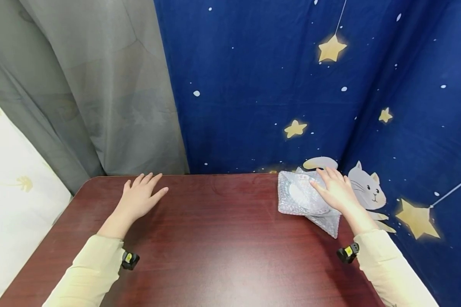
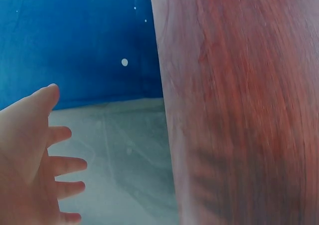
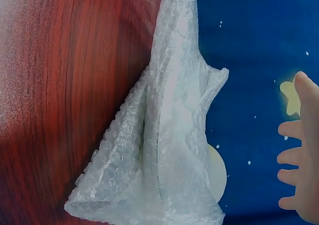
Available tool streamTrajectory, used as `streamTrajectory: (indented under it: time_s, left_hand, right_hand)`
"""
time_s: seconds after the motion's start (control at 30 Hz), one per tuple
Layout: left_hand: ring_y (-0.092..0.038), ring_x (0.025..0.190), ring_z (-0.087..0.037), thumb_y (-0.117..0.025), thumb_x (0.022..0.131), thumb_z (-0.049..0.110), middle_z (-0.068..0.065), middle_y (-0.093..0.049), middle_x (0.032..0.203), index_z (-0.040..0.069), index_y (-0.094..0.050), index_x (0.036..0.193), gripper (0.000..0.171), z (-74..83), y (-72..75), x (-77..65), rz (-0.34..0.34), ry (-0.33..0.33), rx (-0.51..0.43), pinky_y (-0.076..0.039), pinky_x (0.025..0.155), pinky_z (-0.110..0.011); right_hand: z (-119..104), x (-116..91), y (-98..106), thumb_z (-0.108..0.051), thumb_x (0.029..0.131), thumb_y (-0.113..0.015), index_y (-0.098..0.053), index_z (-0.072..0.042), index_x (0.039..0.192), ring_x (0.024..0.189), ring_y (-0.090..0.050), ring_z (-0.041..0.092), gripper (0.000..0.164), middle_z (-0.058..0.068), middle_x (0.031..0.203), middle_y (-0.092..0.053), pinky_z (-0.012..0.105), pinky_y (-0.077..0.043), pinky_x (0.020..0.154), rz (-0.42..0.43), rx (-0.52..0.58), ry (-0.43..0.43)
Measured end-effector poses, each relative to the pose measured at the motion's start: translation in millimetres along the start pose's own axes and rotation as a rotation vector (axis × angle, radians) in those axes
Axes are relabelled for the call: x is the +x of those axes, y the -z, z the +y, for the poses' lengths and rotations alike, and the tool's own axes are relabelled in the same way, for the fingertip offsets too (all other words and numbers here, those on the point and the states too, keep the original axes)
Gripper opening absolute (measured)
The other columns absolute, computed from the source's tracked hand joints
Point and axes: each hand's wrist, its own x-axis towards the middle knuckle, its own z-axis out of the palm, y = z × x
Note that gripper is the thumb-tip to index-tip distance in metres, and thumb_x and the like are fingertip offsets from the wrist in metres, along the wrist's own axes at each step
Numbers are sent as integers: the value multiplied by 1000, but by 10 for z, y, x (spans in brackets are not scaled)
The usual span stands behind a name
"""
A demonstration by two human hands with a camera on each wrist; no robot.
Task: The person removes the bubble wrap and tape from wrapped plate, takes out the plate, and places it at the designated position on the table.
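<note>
My left hand [image 1: 136, 200] is held above the table's left part with its fingers spread, holding nothing. The left wrist view shows the same hand [image 2: 30, 155] apart from the tabletop, its thumb and fingers extended. My right hand [image 1: 336, 189] hovers over a bubble-wrap bundle [image 1: 292, 192] at the back right. In the right wrist view a gap separates that hand [image 3: 306, 160] from the bubble wrap [image 3: 179, 115]. Something pale with a curved edge shows inside the clear wrap; its kind cannot be told. Another bubble-wrap piece [image 1: 330, 224] sticks out beneath, partly hidden.
The dark red wooden table [image 1: 215, 238] ends at a straight back edge. Behind it hang a grey curtain [image 1: 126, 94] and a blue curtain [image 1: 246, 85] with stars and a cat. Small black cameras [image 1: 130, 260] are strapped to both wrists.
</note>
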Motion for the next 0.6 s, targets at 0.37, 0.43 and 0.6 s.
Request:
streamTrajectory:
  time_s: [0.37,0.43,0.6]
  left_hand:
    - [-34,131,-42,-43,99,47,-24,-43,141,3,-40,144,63,181,-154,58,51,-42,-50,-21,101,-67]
    - [-35,130,-42,-42,100,48,-23,-44,141,3,-40,144,64,206,-199,74,49,-43,-63,-23,100,-66]
    - [-38,129,-42,-41,99,49,-22,-45,141,3,-38,145,65,291,-279,117,50,-43,-103,-27,99,-65]
  right_hand:
    - [50,-25,-58,-45,101,-38,-43,6,137,128,-29,53,63,35,141,-34,69,-20,99,117,56,-44]
    - [58,-24,-78,-44,101,-39,-45,6,135,126,-32,52,61,34,139,-37,68,-22,99,143,64,-54]
    - [68,-34,-125,-39,101,-43,-48,7,133,123,-38,51,56,31,135,-44,64,-27,99,200,94,-97]
